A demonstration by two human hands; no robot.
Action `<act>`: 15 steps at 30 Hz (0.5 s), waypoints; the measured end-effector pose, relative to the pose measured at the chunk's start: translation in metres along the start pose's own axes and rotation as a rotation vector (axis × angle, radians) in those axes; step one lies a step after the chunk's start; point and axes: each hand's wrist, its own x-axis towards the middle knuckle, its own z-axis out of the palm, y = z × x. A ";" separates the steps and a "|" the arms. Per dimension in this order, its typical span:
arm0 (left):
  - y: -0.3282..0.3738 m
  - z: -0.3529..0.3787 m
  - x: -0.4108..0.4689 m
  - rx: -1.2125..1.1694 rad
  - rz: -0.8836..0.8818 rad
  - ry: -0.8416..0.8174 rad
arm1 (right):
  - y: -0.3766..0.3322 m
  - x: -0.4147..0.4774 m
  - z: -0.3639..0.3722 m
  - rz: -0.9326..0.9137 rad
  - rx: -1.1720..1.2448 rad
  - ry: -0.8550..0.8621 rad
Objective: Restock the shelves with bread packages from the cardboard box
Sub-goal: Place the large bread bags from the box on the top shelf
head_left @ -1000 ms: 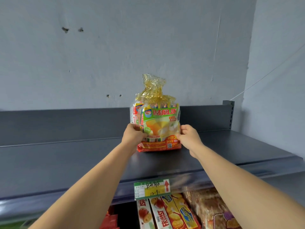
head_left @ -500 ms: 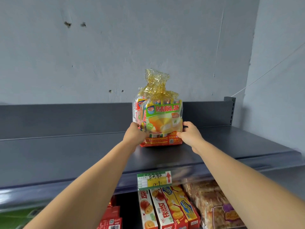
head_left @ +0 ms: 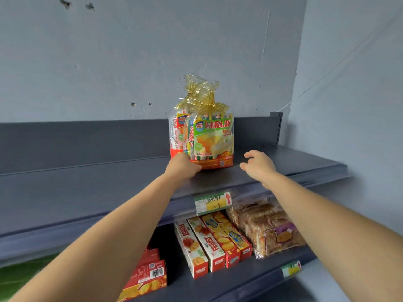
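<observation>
Bread package [head_left: 205, 136] upright on the top shelf [head_left: 98, 192], set far back near the grey back panel [head_left: 76, 138], in the right half of the shelf. Clear wrap gathered at the top into a crinkled gold tuft. Green-and-yellow label faces near, with a red band along the base. A second printed face shows on its left side.

Left hand [head_left: 182, 166] at the package's near left bottom corner. Thumb lies against the front base edge and the fingers are out of sight round the left side, so it reads as a grip on that corner. Right hand [head_left: 258, 165] just right of the package, not touching it. Its fingers are loosely curled and spread, holding nothing. Both forearms bare.

Price tag [head_left: 212, 202] on the top shelf's front lip, below the package. Handwritten, with a red arrow pointing up.

Lower shelf [head_left: 250, 284] carries a row of biscuit boxes [head_left: 209, 243] side by side, ends facing near, in red, white and yellow. Just right of them is a clear bag [head_left: 268, 227] of brown baked pieces with a purple label. Left of the row, apart from it, red boxes [head_left: 150, 271] with a barcode showing. Second tag [head_left: 291, 269] on this shelf's lip at right, print too blurred to read.

Wall [head_left: 130, 51] behind is pale grey-blue with a few small holes.
</observation>
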 end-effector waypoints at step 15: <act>0.002 0.024 -0.110 0.202 0.666 -0.210 | 0.025 -0.184 -0.035 0.303 -0.263 0.226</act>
